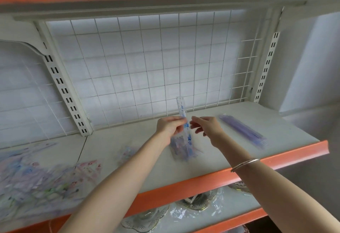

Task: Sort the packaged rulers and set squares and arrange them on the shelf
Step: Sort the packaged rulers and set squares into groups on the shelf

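My left hand [170, 127] grips a bunch of clear packaged rulers [182, 140] with blue print, held upright above the grey shelf board [276, 122]. One ruler [181, 108] sticks up above the bunch. My right hand [207, 127] is just right of the bunch with fingers spread and relaxed, its fingertips close to the raised ruler; I cannot tell if they touch it. A stack of purple packaged rulers [244, 131] lies flat on the shelf at the right. A blurred heap of pastel packaged rulers and set squares [36, 179] lies at the left.
A white wire grid [147, 67] backs the shelf. The orange front edge [202, 179] runs across below my arms. A small clear packet [127, 151] lies between heap and hands. Glass dishes in plastic [198, 199] sit on the lower shelf.
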The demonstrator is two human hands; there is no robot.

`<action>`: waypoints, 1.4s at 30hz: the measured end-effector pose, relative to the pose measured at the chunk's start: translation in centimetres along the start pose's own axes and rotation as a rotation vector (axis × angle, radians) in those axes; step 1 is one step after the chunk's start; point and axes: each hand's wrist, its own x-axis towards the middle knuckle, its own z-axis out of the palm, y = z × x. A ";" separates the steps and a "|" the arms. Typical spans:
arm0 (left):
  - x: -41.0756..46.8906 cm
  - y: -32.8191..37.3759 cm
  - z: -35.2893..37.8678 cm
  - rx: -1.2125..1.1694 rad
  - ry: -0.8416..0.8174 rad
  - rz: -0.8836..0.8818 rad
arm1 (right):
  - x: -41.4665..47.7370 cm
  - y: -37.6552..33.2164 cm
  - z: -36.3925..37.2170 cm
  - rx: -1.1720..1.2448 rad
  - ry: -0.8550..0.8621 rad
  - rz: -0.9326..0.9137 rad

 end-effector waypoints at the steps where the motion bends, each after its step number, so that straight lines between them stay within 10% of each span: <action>1: 0.2 -0.1 0.9 -0.019 -0.014 -0.001 | -0.1 -0.3 -0.6 0.022 -0.025 0.001; 15: 1.8 -2.7 9.9 0.314 -0.136 0.107 | 4.6 4.3 -13.1 -0.326 0.459 0.061; 31: 2.7 -3.4 8.7 1.442 0.026 0.552 | 5.6 5.6 -13.8 -0.545 0.433 0.142; 42: 1.4 -2.4 4.9 1.572 0.108 0.532 | 4.3 3.3 -9.6 -0.796 0.342 -0.118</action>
